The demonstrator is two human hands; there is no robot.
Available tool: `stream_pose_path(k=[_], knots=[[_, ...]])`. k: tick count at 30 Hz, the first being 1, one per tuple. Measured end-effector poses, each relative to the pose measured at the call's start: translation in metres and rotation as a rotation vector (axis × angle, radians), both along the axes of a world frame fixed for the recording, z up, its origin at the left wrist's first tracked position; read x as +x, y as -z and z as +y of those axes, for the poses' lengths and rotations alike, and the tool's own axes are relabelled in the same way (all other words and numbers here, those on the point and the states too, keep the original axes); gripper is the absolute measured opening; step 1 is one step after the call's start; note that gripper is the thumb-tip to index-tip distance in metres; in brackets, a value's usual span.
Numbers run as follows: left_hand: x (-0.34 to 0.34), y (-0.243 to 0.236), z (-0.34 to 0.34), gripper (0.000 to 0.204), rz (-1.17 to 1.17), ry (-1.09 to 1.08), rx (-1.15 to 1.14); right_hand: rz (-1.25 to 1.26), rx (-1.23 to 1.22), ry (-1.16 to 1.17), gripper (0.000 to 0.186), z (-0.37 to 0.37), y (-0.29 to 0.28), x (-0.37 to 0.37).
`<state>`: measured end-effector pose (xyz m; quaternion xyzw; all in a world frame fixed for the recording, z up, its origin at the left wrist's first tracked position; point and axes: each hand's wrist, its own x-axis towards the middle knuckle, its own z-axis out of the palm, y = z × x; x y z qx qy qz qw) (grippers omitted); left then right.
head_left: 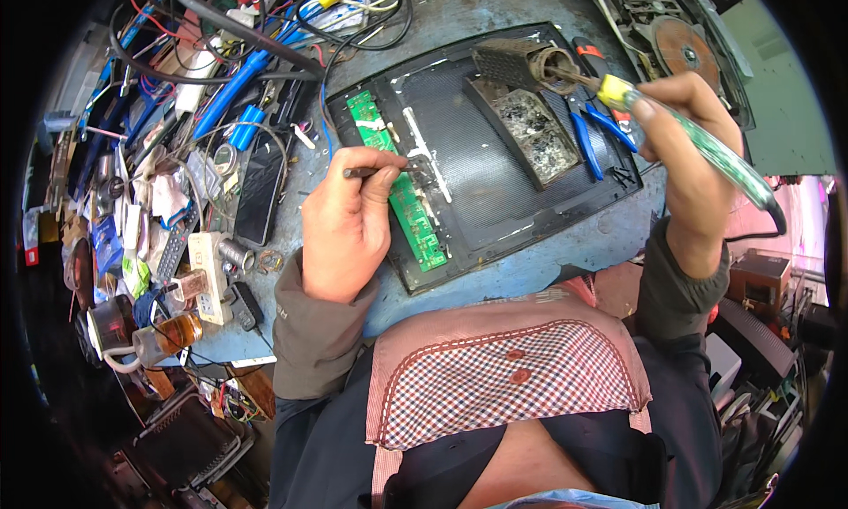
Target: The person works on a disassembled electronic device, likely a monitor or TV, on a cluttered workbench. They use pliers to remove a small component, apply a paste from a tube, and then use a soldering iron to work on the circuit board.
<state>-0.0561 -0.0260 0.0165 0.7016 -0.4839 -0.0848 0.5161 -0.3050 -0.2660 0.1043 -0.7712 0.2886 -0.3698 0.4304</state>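
Note:
My left hand is closed in a pinch over the long green circuit board. Between its fingers is a slim dark tool, apparently tweezers, partly hidden by the fingers. The board lies on a black textured panel with white smears. At the right, my right hand grips a soldering iron by its clear green handle. Its yellow collar points left, and the tip reaches the round opening of a soldering iron stand. Below that opening, the stand's tray holds grey solder residue.
Blue-handled pliers and a red-and-black handled tool lie beside the stand. Clutter crowds the left: a dark phone-like slab, a power strip, a jar with amber liquid. A black cable arches over the far left.

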Motion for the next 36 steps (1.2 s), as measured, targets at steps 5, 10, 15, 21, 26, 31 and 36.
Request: stream_pose_path(k=[5, 10, 15, 21, 26, 31, 36], knots=[[-0.001, 0.002, -0.001, 0.007, 0.016, 0.011, -0.015, 0.032, -0.023, -0.078, 0.022, -0.011, 0.008, 0.030], [0.001, 0.003, -0.003, 0.008, -0.013, 0.038, -0.033, -0.128, 0.104, -0.023, 0.027, -0.007, 0.024, 0.029], [-0.001, 0.001, 0.000, 0.009, -0.016, 0.034, -0.004, -0.386, 0.428, -0.109, 0.036, 0.000, 0.048, 0.018], [0.002, -0.001, 0.000, 0.011, -0.077, 0.021, -0.063, -0.403, 0.884, -0.208, 0.029, 0.030, 0.076, 0.012], [0.003, -0.011, 0.007, 0.019, 0.918, 0.200, -0.457, -0.029, 1.005, -0.481, 0.031, 0.074, 0.072, 0.038], [0.000, 0.011, 0.005, 0.024, 1.381, 0.336, -0.287, -0.517, 1.100, -0.663, 0.031, 0.092, 0.087, 0.074], [0.004, 0.014, 0.004, 0.028, 1.154, 0.294, -0.208, -0.533, 0.771, -0.664, 0.026, 0.086, 0.097, 0.096]])
